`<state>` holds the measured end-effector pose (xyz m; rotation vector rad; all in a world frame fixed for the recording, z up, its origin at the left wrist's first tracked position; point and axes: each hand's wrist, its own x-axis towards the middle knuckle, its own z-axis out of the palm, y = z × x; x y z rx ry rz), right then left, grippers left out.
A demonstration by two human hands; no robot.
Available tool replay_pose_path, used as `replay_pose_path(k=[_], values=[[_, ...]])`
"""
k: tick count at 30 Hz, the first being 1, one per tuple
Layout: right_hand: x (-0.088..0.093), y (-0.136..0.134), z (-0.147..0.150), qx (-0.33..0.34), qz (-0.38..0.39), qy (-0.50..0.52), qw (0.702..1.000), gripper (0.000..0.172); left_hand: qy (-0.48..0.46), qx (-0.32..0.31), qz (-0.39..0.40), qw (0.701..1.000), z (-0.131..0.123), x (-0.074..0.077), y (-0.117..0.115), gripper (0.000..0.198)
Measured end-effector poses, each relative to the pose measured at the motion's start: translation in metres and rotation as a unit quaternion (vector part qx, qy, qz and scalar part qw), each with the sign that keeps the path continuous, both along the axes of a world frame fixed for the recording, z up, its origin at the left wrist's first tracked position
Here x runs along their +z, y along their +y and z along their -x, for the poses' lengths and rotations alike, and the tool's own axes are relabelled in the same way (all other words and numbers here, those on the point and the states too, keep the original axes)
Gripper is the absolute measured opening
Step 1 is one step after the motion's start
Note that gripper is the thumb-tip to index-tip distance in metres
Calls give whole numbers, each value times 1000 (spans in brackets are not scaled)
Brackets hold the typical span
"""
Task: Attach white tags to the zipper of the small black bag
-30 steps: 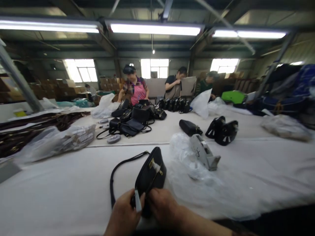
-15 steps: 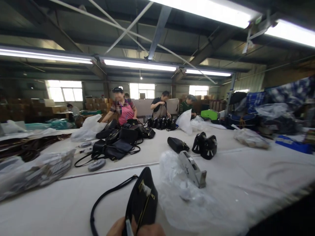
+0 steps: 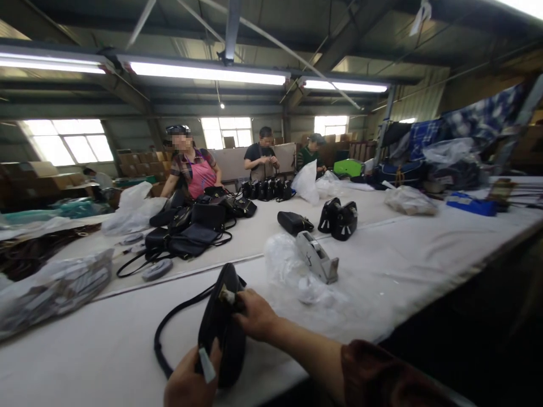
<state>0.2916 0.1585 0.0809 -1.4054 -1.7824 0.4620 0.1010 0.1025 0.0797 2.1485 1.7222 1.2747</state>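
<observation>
A black handbag (image 3: 227,345) with a dark strap stands tilted on the white-covered table in front of me. My left hand (image 3: 193,373) grips its near end, thumb on the face, where a pale tag (image 3: 206,364) hangs by the fingers. At the bag's upper part, my right hand (image 3: 254,314) is closed at the metal fitting, beside a whitish wrapped bit (image 3: 229,296). Its fingertips are partly hidden, and whether they pinch the zip pull or the bag's edge is unclear. The strap (image 3: 169,322) loops out to the left on the table.
A tape dispenser (image 3: 318,257) stands on clear plastic film (image 3: 284,260) to the right. Several black bags (image 3: 203,220) are heaped beyond, with two more (image 3: 343,220) at right. A plastic bag of grey pieces (image 3: 63,288) lies left. Three people stand across the table.
My right hand has moved from the bag's near end up to its metal fitting. The left hand still holds the near end. The view has tipped down and shifted.
</observation>
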Motion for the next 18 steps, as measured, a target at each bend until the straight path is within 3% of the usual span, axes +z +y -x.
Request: replay_pose_path(k=[3, 8, 18], values=[[-12, 15, 1, 5, 62, -12, 998, 26, 2, 5, 20, 1000, -9, 2, -4, 33], [-24, 22, 3, 4, 92, -13, 996, 9, -11, 3, 56, 998, -13, 6, -8, 38], [-18, 18, 2, 2, 65, -73, 995, 12, -29, 8, 82, 996, -19, 10, -13, 40]])
